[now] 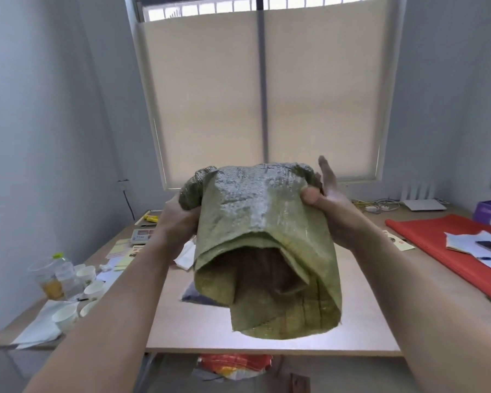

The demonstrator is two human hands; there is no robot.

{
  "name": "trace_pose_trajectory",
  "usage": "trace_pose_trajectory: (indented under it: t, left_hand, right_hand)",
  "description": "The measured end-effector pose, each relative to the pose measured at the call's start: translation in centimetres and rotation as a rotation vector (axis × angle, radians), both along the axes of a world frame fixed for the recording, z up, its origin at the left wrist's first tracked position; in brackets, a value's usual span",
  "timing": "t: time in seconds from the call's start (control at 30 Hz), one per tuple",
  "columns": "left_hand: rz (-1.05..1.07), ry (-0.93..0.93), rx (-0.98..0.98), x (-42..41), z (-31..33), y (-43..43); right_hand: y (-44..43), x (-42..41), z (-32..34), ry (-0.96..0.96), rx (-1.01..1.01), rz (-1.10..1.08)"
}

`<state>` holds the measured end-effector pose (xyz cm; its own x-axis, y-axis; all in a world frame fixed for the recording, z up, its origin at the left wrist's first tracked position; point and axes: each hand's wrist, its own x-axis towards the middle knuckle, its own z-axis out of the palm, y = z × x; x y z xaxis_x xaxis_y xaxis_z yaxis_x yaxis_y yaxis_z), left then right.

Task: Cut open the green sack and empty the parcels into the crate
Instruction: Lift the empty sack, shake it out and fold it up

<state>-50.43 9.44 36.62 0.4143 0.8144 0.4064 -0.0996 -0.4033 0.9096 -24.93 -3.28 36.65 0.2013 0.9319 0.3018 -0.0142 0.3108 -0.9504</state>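
Note:
I hold the green woven sack [255, 211] upside down in the air above the table, its open mouth hanging toward me. My left hand [176, 219] grips the sack's upper left corner. My right hand [323, 199] pinches the upper right corner with the thumb in front, fingers stretched behind. Inside the mouth I see only dark shadow and folded fabric. A grey parcel [196, 296] lies on the table just under the sack's left edge, mostly hidden. No crate is in view.
The light wooden table [199, 333] has paper cups [68, 316], a plastic jar [51, 279] and papers on its left. A red cloth [442, 245] with papers and a phone lies on the right. An orange and white bag [236, 364] lies on the floor under the near edge.

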Motion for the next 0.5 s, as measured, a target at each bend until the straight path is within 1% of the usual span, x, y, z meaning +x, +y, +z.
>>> trace_pose_trajectory:
  t: [0.07, 0.1, 0.23, 0.33, 0.37, 0.4, 0.47, 0.5]
  left_hand:
    - [0.029, -0.007, -0.014, 0.0, 0.1, 0.1]
    - [0.023, -0.022, -0.052, -0.2, 0.2, 0.2]
    - [-0.14, -0.133, -0.287, -1.2, 0.3, 1.5]
    - [-0.243, -0.183, -0.5, -2.0, -1.4, 5.6]
    - [-0.238, -0.208, -0.536, -2.1, -1.0, 4.9]
    - [-0.25, -0.211, -0.554, -2.1, -0.5, 3.1]
    - [-0.301, -0.14, -0.556, -1.6, -0.1, 1.5]
    - [-0.297, -0.135, -0.559, -1.5, 0.0, 1.0]
  right_hand:
    - [0.1, -0.1, -0.2, -0.163, 0.02, -0.049]
    - [0.2, -0.1, -0.3, -0.244, 0.047, -0.092]
    - [-0.2, 0.2, -0.5, -0.553, 0.083, -0.263]
    - [-0.2, 0.4, -0.7, -0.628, 0.074, -0.353]
    - [-0.1, 0.4, -0.7, -0.632, 0.075, -0.386]
    - [0.0, 0.2, -0.8, -0.639, 0.077, -0.426]
    - [0.3, -0.2, -1.0, -0.666, 0.101, -0.526]
    - [0.5, -0.3, -1.2, -0.671, 0.114, -0.582]
